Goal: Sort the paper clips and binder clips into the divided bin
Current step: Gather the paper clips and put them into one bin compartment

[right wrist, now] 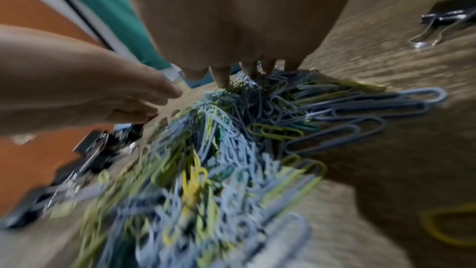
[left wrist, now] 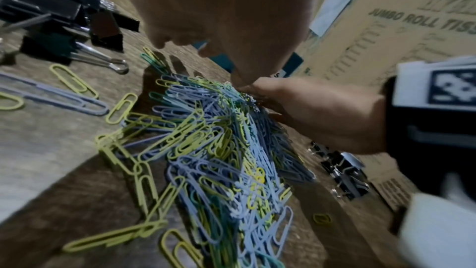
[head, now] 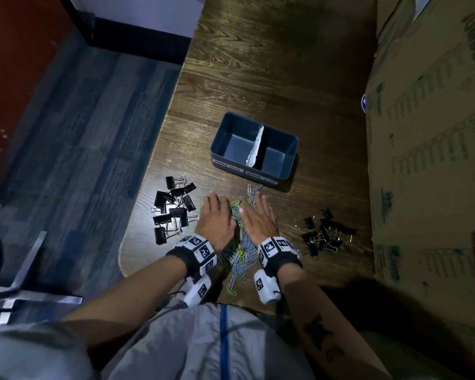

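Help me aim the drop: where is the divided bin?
In the head view, the divided bin sits on the table just beyond the paper clip pile, slightly right of centre.

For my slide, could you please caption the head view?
Both hands, left hand and right hand, gather paper clips before the empty divided bin.

Wooden table [head: 272, 78]: clips [head: 237, 259], bin [head: 254, 174], carton [head: 428, 160]
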The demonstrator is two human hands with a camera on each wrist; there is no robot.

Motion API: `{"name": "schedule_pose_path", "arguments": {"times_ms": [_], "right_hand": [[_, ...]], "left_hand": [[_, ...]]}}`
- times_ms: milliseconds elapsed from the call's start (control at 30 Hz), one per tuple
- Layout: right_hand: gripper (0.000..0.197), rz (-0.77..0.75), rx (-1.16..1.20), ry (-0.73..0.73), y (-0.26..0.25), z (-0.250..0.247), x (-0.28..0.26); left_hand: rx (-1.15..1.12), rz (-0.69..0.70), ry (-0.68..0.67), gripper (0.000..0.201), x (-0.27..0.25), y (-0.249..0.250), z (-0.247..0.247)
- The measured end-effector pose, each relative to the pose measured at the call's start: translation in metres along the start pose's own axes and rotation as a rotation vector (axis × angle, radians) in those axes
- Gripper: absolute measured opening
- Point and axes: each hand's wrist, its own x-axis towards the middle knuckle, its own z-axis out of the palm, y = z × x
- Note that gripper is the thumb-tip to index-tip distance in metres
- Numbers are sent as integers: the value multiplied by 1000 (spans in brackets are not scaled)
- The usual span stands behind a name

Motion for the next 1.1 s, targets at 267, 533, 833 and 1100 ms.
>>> {"name": "schedule_pose_path", "arguments": {"times_ms": [267, 533, 833, 1100], "right_hand": [[52, -137, 5, 55, 13, 4, -22], [60, -169, -110, 132, -3, -3, 16], [57, -202, -231, 19, 0, 4, -2], [68, -246, -89, 50, 19, -5, -22]], "left_hand": [[-249, -19, -304, 71, -13, 17, 2], [-18, 88, -189, 71, -50, -14, -8], [67, 91, -316, 77, -32, 2, -3], [58, 135, -247, 87, -81, -39, 0]]}}
